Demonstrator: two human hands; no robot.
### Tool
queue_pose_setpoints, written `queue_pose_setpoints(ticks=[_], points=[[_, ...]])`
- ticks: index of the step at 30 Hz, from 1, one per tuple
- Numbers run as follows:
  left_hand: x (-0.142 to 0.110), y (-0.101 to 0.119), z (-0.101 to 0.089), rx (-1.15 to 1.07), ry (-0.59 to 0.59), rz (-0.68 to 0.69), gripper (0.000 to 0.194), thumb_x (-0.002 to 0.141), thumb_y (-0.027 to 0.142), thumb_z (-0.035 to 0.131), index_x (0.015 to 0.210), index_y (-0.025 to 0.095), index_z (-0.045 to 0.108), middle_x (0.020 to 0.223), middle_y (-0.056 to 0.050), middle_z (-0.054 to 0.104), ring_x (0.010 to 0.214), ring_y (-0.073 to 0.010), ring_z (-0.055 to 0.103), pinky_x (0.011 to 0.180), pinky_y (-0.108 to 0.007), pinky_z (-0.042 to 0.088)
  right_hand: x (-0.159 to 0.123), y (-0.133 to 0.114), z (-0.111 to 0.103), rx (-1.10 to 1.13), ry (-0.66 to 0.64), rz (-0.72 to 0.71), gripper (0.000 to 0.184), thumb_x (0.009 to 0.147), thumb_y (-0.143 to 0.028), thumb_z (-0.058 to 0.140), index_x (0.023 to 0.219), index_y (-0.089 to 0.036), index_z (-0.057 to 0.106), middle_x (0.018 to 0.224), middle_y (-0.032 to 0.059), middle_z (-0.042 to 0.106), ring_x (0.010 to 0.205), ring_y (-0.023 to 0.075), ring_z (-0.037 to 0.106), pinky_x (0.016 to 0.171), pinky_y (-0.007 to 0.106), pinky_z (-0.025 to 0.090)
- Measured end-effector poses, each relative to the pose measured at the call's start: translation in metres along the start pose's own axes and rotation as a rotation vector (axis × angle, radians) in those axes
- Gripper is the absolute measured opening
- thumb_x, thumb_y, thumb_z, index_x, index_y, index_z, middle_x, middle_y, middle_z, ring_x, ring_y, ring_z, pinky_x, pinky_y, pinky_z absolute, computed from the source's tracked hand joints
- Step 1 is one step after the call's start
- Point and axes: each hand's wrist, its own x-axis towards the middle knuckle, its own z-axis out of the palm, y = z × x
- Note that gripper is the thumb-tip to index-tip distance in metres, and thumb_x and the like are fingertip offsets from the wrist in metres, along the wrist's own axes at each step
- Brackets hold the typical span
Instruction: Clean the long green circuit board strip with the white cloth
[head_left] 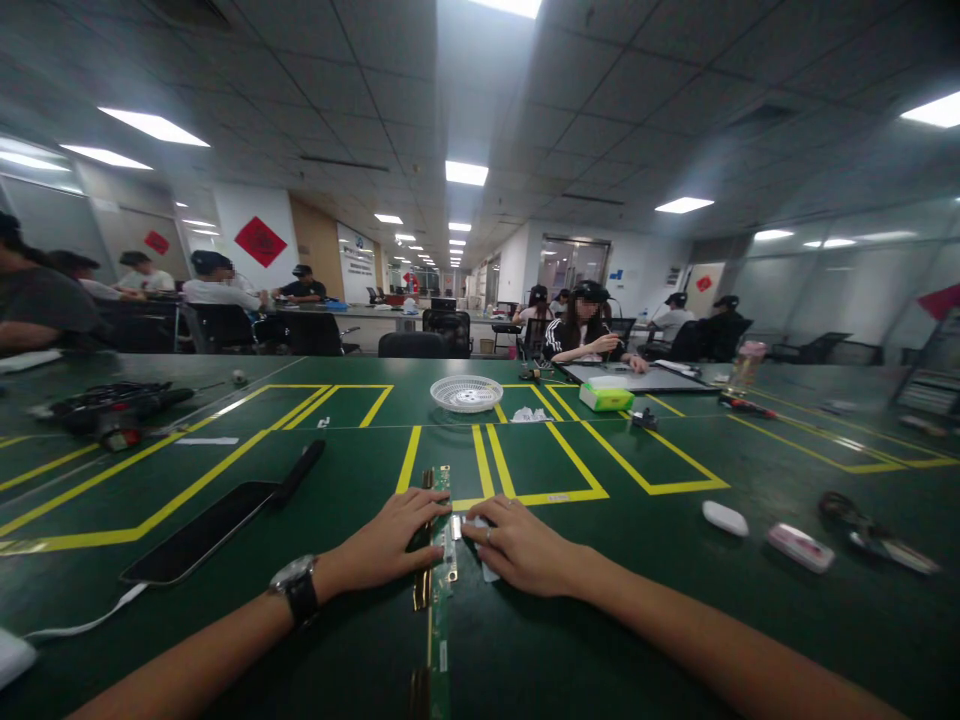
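Green table (352,665) is bearing the work. Long circuit board (441,628) is lying on it, running away from the person. Left hand (390,540) is resting across the board, thumb and fingers spread wide. Right hand (525,550) is curling over a whitish piece (490,574) just beside it; cannot tell if gripping. Judged step: left is steadying, right is working alongside. Next move is probably calling for fine fingertip control.

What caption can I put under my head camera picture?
Left hand touching a long, narrow green circuit board, right hand over a pale flat piece beside it, on a dark green table.
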Motion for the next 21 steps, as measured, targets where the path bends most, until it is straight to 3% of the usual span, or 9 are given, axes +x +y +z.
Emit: queue_pose_setpoints(ticks=[14,21], points=[[-0.001,0.003,-0.003,0.008,-0.024,0.009,0.052,0.095,0.055,0.053,0.141,0.029,0.048,0.150,-0.005,0.043,0.138,-0.0289,0.035,0.114,-0.048,0.028,0.000,0.004,-0.001,0.065,-0.009,-0.010,0.037,0.099,-0.025,0.046,0.135,-0.023,0.056,0.131,0.0088,0.058,0.117,0.0234,0.050,0.099,0.039,0.038],[-0.002,0.007,-0.006,-0.048,-0.039,0.010,0.064,0.094,0.054,0.056,0.150,0.031,0.035,0.151,-0.005,0.043,0.137,-0.0295,0.037,0.112,-0.048,0.031,0.007,0.000,-0.009,0.086,-0.023,-0.092,0.039,0.096,-0.021,0.049,0.134,-0.022,0.055,0.139,0.0093,0.054,0.129,0.0239,0.044,0.107,0.044,0.033]])
